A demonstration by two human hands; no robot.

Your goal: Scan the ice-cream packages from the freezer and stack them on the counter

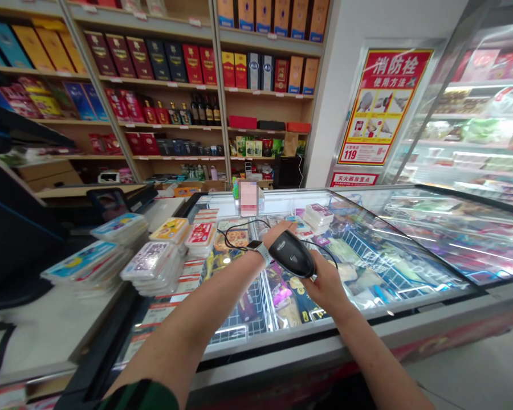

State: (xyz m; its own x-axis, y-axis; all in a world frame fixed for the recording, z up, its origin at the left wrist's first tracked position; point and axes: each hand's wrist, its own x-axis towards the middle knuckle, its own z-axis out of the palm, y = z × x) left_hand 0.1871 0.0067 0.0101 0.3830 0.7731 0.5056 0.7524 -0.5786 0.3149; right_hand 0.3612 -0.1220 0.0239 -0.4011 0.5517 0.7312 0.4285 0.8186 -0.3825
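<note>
Two bare hands, ours, meet above the glass lid of a long, grey-rimmed chest freezer (436, 320). Our right hand (328, 283) grips a black plastic handheld scanner (291, 253), its fingers curled around the grip beneath the broad, rounded head. The scanner sits at the centre of the view, over the glass, with its head slanting up and leftward. Our left hand (277, 232) reaches across behind that head, which hides part of it; we cannot tell whether its fingers are closed, or whether they touch the scanner. On our left wrist we note a square-faced watch with a pale grey band (260, 250), and on the upper arm a dark green sleeve with black stripes (141, 396). A thin black cable (227, 239) loops to either side of the hands.

Left of the hands, we find flat plastic packs in stacks: blue-labelled packs (83, 262) on the pale counter (89, 324), then a purple-and-white-topped stack (151, 263), a yellow-topped stack (170, 230) and a red-topped stack (200, 235) toward the freezer's left edge. Beyond the hands, to the right, lies a low stack of clear packs (318, 216). Under the glass, white wire baskets (263, 296) hold bagged goods.
</note>
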